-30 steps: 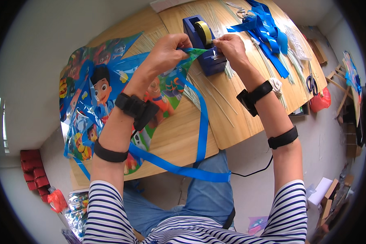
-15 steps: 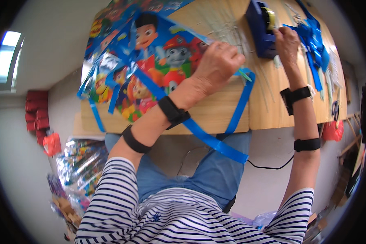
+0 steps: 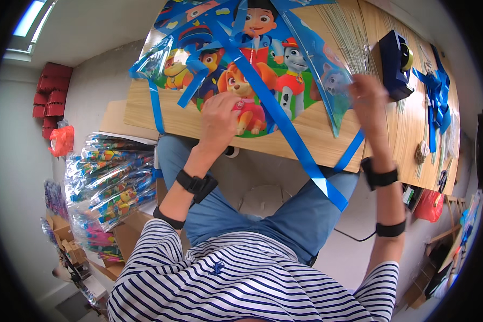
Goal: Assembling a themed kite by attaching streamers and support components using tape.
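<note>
A plastic kite sheet (image 3: 298, 59) printed with cartoon figures covers the left part of the table, blue ribbons (image 3: 265, 94) lying across it. One long ribbon hangs over the table's front edge toward my right knee. My left hand (image 3: 218, 121) rests at the sheet's lower edge with fingers curled; whatever they grip, if anything, is hidden. At the pointed right flap (image 3: 333, 91) of the sheet, my right hand (image 3: 368, 99) is bent and smeared by motion, so its grip is unclear.
A dark blue tape dispenser (image 3: 392, 64) stands right of the flap. Thin pale rods (image 3: 346, 32) lie behind it. Beyond are a blue ribbon bundle (image 3: 439, 99) and scissors (image 3: 443, 180). Packed printed bundles (image 3: 112, 182) lie left of my legs, red boxes (image 3: 53, 91) by the wall.
My right hand has left the tape dispenser for the sheet's right flap. My left hand has moved from the right corner to the lower edge. The view has shifted.
</note>
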### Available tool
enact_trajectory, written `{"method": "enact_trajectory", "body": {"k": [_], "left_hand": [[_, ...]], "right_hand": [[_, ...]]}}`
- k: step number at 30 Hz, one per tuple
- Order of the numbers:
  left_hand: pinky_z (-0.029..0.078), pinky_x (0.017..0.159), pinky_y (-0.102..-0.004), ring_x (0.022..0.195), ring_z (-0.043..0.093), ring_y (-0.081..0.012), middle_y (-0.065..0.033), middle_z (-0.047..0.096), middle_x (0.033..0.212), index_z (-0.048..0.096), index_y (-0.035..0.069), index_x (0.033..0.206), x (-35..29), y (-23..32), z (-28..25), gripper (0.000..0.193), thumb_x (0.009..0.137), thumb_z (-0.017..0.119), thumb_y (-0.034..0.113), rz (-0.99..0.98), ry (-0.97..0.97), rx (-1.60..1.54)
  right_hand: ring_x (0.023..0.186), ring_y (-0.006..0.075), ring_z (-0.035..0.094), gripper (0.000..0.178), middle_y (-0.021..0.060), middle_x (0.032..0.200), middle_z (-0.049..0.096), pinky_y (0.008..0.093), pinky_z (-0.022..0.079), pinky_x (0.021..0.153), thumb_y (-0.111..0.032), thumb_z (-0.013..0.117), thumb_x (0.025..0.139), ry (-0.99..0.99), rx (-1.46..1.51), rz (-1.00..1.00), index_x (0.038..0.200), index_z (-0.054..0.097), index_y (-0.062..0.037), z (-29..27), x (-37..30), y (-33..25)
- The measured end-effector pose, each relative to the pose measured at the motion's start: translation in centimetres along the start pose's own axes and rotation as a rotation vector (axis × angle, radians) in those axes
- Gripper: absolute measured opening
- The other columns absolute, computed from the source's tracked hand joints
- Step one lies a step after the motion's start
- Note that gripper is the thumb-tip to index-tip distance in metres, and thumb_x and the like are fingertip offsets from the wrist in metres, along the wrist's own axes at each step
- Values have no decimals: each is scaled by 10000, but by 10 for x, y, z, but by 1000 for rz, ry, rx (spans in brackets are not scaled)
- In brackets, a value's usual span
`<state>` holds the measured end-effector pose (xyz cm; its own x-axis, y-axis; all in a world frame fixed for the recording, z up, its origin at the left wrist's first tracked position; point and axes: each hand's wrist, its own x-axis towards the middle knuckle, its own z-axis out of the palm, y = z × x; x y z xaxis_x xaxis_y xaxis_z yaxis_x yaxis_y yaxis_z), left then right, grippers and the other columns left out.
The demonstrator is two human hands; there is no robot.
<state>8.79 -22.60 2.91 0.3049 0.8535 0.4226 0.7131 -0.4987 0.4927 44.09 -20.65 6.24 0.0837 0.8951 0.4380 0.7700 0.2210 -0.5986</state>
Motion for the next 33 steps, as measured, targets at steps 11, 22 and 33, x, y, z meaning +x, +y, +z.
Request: {"method": "enact_trajectory", "body": {"k": [11,22,33], "left_hand": [[513,840,-365,973,641,-312,-155,656,1019,626,-3,1016,-53,-3,-32,279,752,714,-26,-331,77,-301],[518,867,-286,960,654,-165,-97,673,1054,524,-8,1225,-30,1,-29,337,943,629,145,-873,-46,-1378],[554,667,-276,692,652,-146,-95,674,840,583,7,1015,-77,5,-32,110,952,581,97,-952,-137,-1302]], "right_hand": [[929,372,621,298,204,967,621,475,515,774,-203,779,706,-90,-224,66,879,639,-6,193,13,-100],[700,337,644,103,182,718,637,386,493,598,-66,669,773,-456,381,218,752,612,17,150,-54,-169],[834,220,663,341,145,888,689,354,521,731,-222,745,811,-822,537,629,1005,655,43,109,-184,-171]]}}
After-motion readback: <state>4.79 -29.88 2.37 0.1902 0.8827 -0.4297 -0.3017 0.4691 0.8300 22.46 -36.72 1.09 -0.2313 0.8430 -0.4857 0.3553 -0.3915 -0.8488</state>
